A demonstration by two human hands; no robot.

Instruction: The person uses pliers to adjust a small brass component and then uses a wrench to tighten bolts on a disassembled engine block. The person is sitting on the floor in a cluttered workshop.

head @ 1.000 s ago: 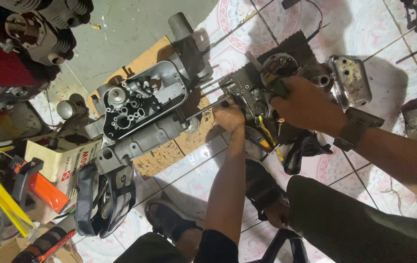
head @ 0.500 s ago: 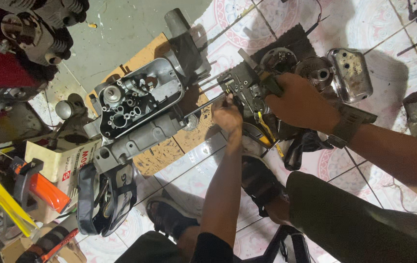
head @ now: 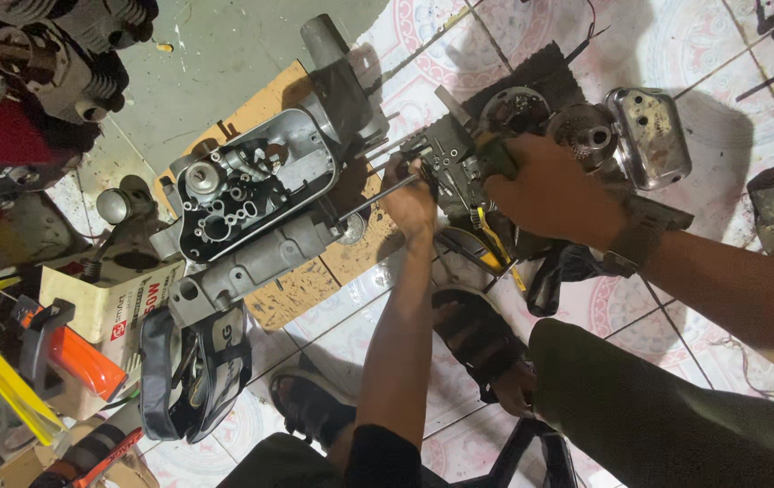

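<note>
An open grey engine crankcase [head: 251, 203] lies on a wooden board [head: 301, 285] on the tiled floor, with long studs sticking out toward the right. A dark finned cylinder block [head: 448, 152] sits on those studs. My left hand [head: 412, 201] grips the lower side of the block by one stud. My right hand [head: 554, 194], with a watch at the wrist, closes over the block's right side. Parts behind my right hand are hidden.
A shiny metal cover [head: 649, 136] and round engine parts [head: 586, 134] lie at the upper right on a dark mat. A black bag [head: 193, 370], an orange tool [head: 80, 357], a cardboard box [head: 102, 303] and another engine [head: 62, 54] crowd the left. My sandalled feet [head: 473, 339] rest below.
Both hands have stayed on the cylinder block on the studs, next to the crankcase. The camera view has shifted slightly; the hands have barely changed grip.
</note>
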